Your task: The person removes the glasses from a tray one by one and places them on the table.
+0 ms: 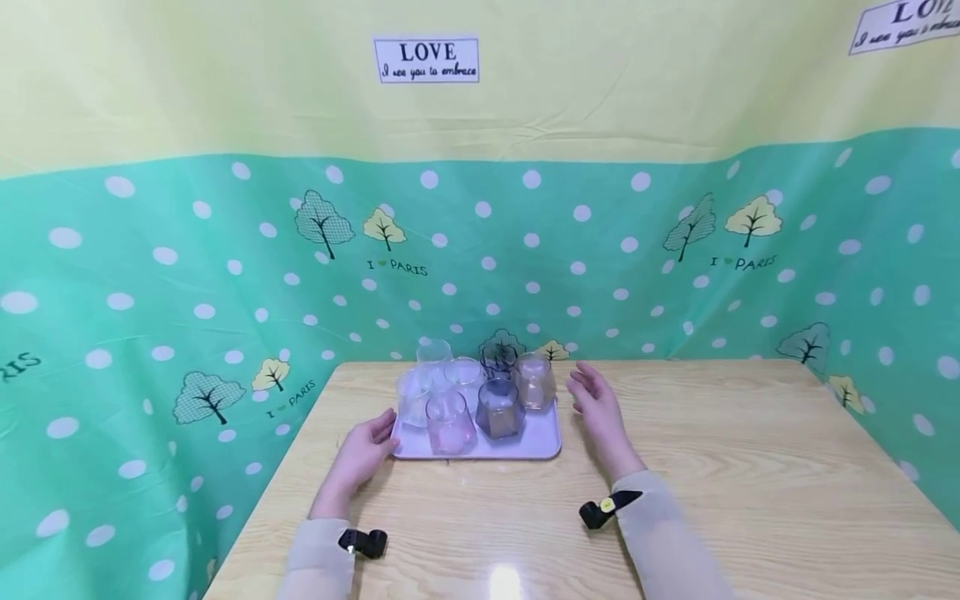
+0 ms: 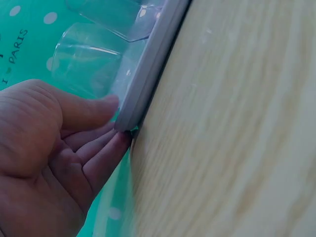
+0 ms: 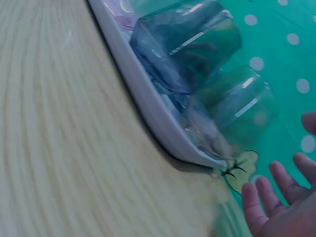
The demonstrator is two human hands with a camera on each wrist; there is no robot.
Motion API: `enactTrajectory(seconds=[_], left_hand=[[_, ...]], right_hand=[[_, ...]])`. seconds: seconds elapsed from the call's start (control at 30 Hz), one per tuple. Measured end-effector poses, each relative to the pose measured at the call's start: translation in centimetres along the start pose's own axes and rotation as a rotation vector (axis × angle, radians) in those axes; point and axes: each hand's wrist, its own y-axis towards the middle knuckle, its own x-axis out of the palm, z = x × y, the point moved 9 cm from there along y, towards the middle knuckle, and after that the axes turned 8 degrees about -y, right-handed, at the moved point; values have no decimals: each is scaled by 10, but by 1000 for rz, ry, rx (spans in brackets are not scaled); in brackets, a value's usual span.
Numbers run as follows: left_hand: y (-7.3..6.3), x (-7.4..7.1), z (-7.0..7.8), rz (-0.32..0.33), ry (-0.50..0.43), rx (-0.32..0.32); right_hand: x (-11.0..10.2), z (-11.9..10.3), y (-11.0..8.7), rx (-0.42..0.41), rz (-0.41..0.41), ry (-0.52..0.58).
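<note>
A white tray (image 1: 525, 448) on the table bears several drinking glasses. At its front are a pink-tinted glass (image 1: 452, 429) and a dark grey faceted glass (image 1: 500, 412); an amber glass (image 1: 535, 385) stands at the right, and clear glasses (image 1: 412, 404) fill the left. My left hand (image 1: 369, 450) is at the tray's left edge. In the left wrist view the thumb (image 2: 101, 109) lies against the rim and the fingers reach under it, pinching the tray's corner. My right hand (image 1: 602, 417) hovers just right of the tray, apart from it, its fingers spread in the right wrist view.
The tray sits near the far edge of a wooden table (image 1: 712, 467). A green and yellow cloth (image 1: 540, 225) printed with dots and trees hangs close behind and at both sides. Table surface stretches to the right and in front.
</note>
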Motion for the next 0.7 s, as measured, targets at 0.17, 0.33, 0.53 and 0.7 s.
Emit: enactTrajectory(seconds=[0.17,0.33,0.53,0.7], left_hand=[[-2,0,-2,10,43,-5],[-2,0,-4,22,5,-25],[-4,1,-5,22,13,-39],[-1,-1,-5,24,2,-51]], right_hand=[[22,-2,10,-89,-35,-113],[40,-4,22,-140,-91,-177],[50,-4,24,-146,-126,-235],[51,-3,27,-159,-140,-283]])
